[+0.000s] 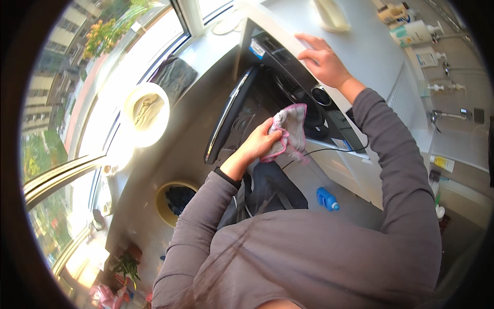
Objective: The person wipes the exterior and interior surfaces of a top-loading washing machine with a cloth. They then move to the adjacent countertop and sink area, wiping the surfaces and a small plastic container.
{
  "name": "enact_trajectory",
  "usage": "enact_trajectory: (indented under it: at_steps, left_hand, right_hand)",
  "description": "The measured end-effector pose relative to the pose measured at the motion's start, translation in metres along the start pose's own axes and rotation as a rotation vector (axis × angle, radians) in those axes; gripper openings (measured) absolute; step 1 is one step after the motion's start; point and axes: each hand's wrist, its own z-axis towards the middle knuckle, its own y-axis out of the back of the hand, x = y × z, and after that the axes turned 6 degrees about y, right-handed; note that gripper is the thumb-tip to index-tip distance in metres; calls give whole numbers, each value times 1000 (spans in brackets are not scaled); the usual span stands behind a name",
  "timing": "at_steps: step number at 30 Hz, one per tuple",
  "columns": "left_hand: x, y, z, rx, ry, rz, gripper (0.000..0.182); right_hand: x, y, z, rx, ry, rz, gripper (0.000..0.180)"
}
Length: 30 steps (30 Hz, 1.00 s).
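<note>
My left hand (259,142) grips a pale cloth with pink edging (294,125). The cloth hangs in front of the open mouth of a black front-loading washing machine (266,48). To the left of the cloth stands the machine's round door (227,116), swung out on its side. My right hand (322,61) rests with its fingers spread at the edge of the white countertop (370,46) above the machine, holding nothing. A round control dial (321,95) sits on the machine's front, just below my right wrist.
A white basin (164,112) with a pale cloth and a dark folded cloth (175,77) lie along the windowsill. On the floor are a yellowish bucket (160,204) with dark fabric and a blue bottle (327,199). A black cable (332,149) crosses below the machine. Pump bottles (415,34) stand at right.
</note>
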Motion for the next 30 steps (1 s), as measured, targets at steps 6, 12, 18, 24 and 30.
enact_trajectory:
  at_steps: [6, 12, 18, 24, 30]
  left_hand:
    - [13, -29, -9, -62, 210, 262, 43]
    - [29, -77, 39, 105, 113, 389, 47]
    - [52, -173, 122, -34, -222, 221, 37]
    - [102, -272, 156, -306, -471, 327, 72]
    - [180, -353, 132, 1, -492, 484, 72]
  right_hand:
    - [2, -8, -1, -62, 57, -191, 9]
    - [99, -30, -48, -252, -168, -137, 25]
    - [227, -27, -288, -356, -554, 187, 18]
    - [342, -15, -525, -281, -1318, 201, 16]
    - [396, -40, -603, -296, -1575, 236, 13]
